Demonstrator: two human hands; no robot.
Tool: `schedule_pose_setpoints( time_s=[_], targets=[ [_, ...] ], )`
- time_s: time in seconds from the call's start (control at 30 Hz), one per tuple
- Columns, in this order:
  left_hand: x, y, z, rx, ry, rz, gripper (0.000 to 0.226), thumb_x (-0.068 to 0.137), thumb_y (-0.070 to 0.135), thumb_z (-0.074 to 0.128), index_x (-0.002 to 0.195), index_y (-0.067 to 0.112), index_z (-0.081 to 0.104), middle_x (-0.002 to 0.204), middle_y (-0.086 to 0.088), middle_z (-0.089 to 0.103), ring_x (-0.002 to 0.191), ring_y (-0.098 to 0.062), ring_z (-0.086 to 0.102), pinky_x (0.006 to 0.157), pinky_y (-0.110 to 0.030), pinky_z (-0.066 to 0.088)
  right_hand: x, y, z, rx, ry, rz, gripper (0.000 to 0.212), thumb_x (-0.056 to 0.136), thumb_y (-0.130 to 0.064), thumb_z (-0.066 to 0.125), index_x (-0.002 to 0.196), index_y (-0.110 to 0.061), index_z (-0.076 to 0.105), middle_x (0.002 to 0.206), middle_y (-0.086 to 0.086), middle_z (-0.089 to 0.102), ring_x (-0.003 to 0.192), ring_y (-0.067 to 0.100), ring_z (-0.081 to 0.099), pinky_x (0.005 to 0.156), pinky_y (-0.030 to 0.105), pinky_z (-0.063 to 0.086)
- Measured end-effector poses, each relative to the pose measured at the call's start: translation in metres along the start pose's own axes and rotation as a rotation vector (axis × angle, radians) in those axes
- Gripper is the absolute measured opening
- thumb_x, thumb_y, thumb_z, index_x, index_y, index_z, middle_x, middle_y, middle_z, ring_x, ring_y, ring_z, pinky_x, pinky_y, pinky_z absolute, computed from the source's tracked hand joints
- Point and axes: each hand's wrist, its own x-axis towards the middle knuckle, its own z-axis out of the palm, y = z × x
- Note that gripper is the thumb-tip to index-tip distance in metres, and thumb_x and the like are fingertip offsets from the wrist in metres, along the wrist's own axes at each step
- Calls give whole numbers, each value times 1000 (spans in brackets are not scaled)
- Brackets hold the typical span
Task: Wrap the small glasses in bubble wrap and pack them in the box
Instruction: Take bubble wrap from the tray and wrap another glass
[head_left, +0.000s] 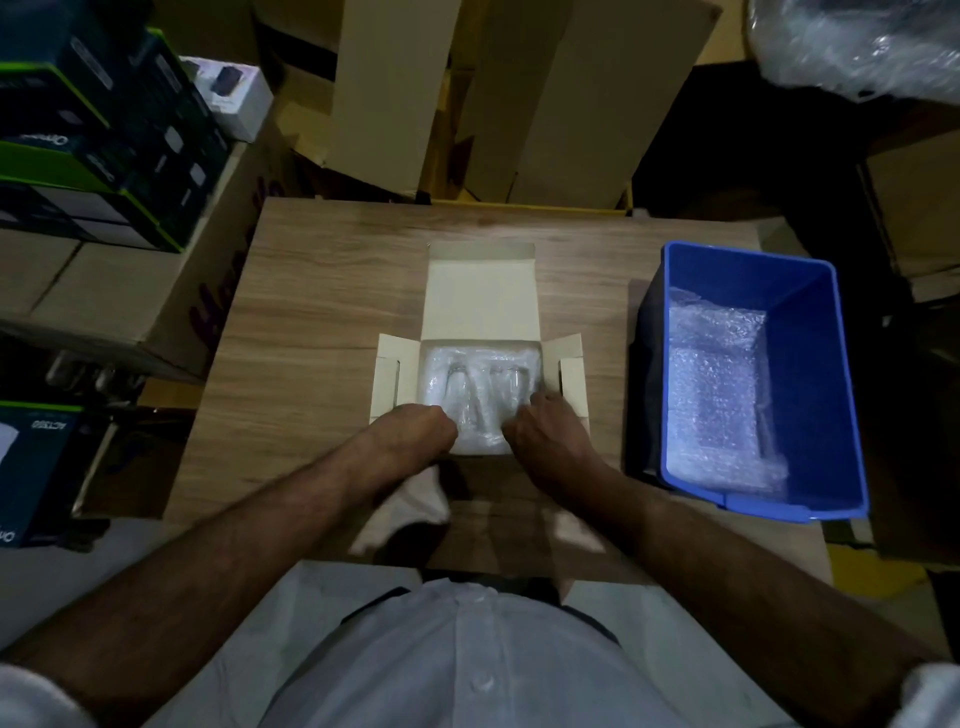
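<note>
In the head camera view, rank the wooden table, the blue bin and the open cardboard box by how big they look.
1. wooden table, clearly largest.
2. blue bin.
3. open cardboard box, near the bin's size with its flaps spread, so that order is unsure.

A wooden table (322, 312) carries two things. An open cardboard box (480, 296) sits at its middle, right at the fingertips of the left hand (415, 428) and right hand (550, 434). A blue plastic bin (810, 364) stands well beyond the right hand, at the table's edge.

Matt cardboard box (480, 291), glossy bubble wrap (475, 395), wood-grain table (322, 312), blue plastic bin (810, 374)
</note>
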Motion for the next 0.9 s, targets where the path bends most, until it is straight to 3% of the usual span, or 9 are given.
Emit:
schedule_pose_setpoints(
  time_s=[0.1,0.23,0.37,0.4,0.47,0.53,0.63,0.77,0.9],
  targets=[
    [0,0,-1,-16,-7,13,22,89,7,56,105,11,71,103,-10,71,91,-30,69,69,-35,51,14,7,-1,126,-1,-9,18,94,2,56,100,-11,68,97,8,72,88,25,71,71,32,48],
    [2,2,-1,-4,2,23,21,91,9,56,106,15,69,105,-9,69,94,-29,68,69,-32,46,25,12,6,156,-12,-45,18,94,2,58,105,-9,66,102,10,69,90,24,70,75,32,55],
    [4,-5,9,-10,141,87,19,93,13,60,105,24,70,102,3,72,101,-19,65,106,-36,40,28,13,16,163,3,-66,13,94,-1,61,104,-7,67,102,11,69,89,23,69,72,30,52],
    [5,-10,12,-59,157,83,20,91,12,62,103,26,70,100,4,72,97,-17,65,105,-37,44,27,16,17,194,9,-51,13,95,-3,60,104,-7,67,104,11,69,91,24,69,72,29,49],
    [8,-23,12,-278,181,43,23,87,9,68,97,29,70,98,6,71,89,-13,66,84,-33,56,25,22,14,284,3,13,14,92,-4,64,105,-9,66,107,12,67,96,27,68,72,30,45],
    [10,-37,5,-444,276,-9,22,83,11,76,92,28,66,97,7,69,87,-12,66,72,-27,52,23,27,8,398,10,109,25,84,-3,71,107,-10,64,109,12,65,96,28,66,74,32,50],
    [18,-51,-5,-535,405,-28,57,68,22,91,114,26,59,115,5,60,104,-16,59,78,-28,47,30,29,1,458,65,164,45,83,-5,74,124,-11,57,116,12,61,99,29,65,76,34,51],
    [34,-37,-17,-382,180,-57,122,53,23,99,154,26,31,154,-5,36,137,-26,42,107,-38,46,39,21,6,424,-50,197,97,69,-20,90,148,-9,34,150,25,35,118,39,59,89,41,53],
    [46,-22,-18,-226,93,-88,135,55,18,98,160,23,13,158,-14,24,143,-33,33,110,-42,43,44,13,12,395,-91,203,121,72,-29,90,160,-9,10,160,37,6,142,46,36,110,41,41]
  ],
)
